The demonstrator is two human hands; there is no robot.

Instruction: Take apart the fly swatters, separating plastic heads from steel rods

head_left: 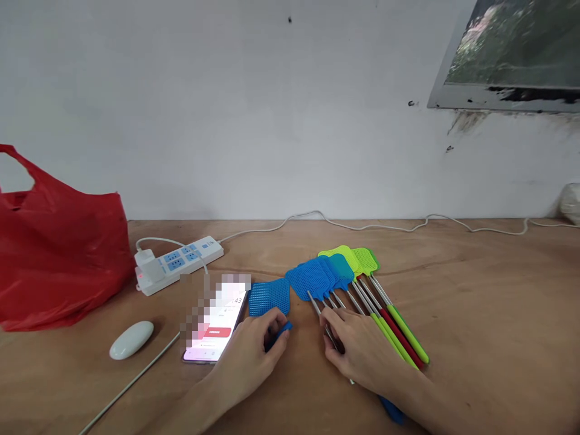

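My left hand (251, 353) is closed around a small blue piece (281, 332), most of it hidden by the fingers. Blue mesh fly swatter heads (269, 296) lie just beyond its knuckles. My right hand (356, 341) is closed on a thin metal rod (314, 304), whose upper tip sticks out bare past the fingers. Beneath and beside that hand, several fly swatters lie fanned out, with blue heads (310, 279) and yellow-green heads (366, 261), metal shafts, and green (408, 335) and red (401, 338) handles. A blue handle end (390, 411) shows below my right wrist.
Left of my left hand lies a lit phone (222, 320), partly blurred. A white computer mouse (131, 340), a power strip (181, 263) with a plugged-in charger and a red plastic bag (63, 254) are farther left. A thin white cable (371, 226) runs along the wall.
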